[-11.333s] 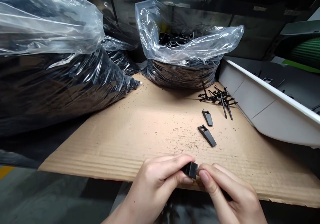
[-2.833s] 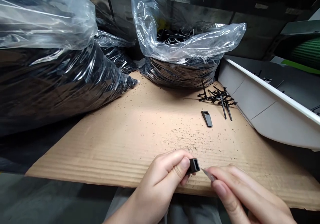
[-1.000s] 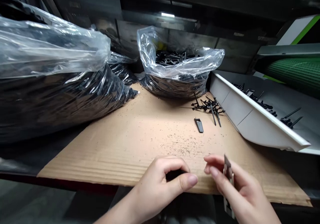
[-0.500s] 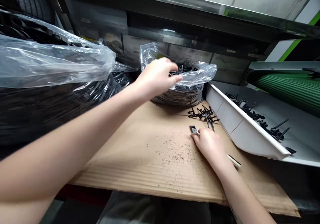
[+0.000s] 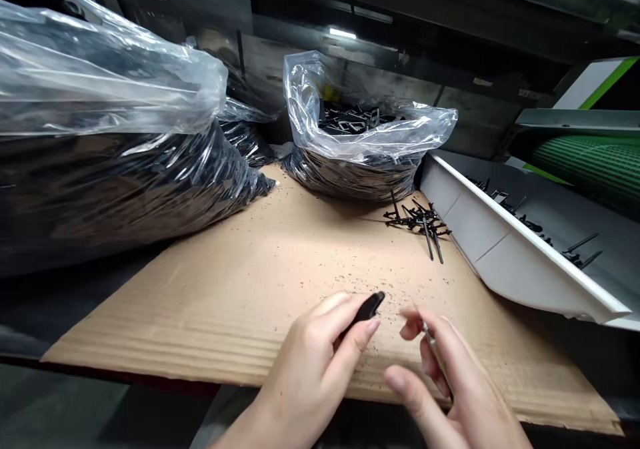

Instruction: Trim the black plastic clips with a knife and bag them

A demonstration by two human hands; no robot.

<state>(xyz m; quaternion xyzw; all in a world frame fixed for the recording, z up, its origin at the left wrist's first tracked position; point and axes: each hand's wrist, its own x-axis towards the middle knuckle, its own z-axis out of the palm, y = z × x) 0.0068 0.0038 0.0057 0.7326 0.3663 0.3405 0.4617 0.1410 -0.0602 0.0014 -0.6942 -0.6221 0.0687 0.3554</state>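
My left hand (image 5: 320, 359) is closed around a small black plastic part (image 5: 367, 309), whose rounded end sticks out between thumb and forefinger. The rest of the part is hidden by my fingers. Just to the right, my right hand (image 5: 450, 369) has its thumb and forefinger apart. A slim metallic tool (image 5: 431, 341), perhaps a small knife, lies across its curled fingers; most of it is hidden. Both hands are over the front of the cardboard sheet (image 5: 210, 289). Tiny dark shavings are scattered beyond them.
A pile of thin black plastic pieces (image 5: 425, 222) lies at the back right. Behind stands an open clear bag (image 5: 360, 149) of black parts. A large filled bag (image 5: 110, 189) covers the left. On the right, a white tray (image 5: 525, 249) holds more black pieces, beside a green conveyor belt (image 5: 590, 162).
My left hand has come down from above the middle bag to the front and now grips the black part. My right hand has drawn back towards me, its tool still held, and the view has shifted.
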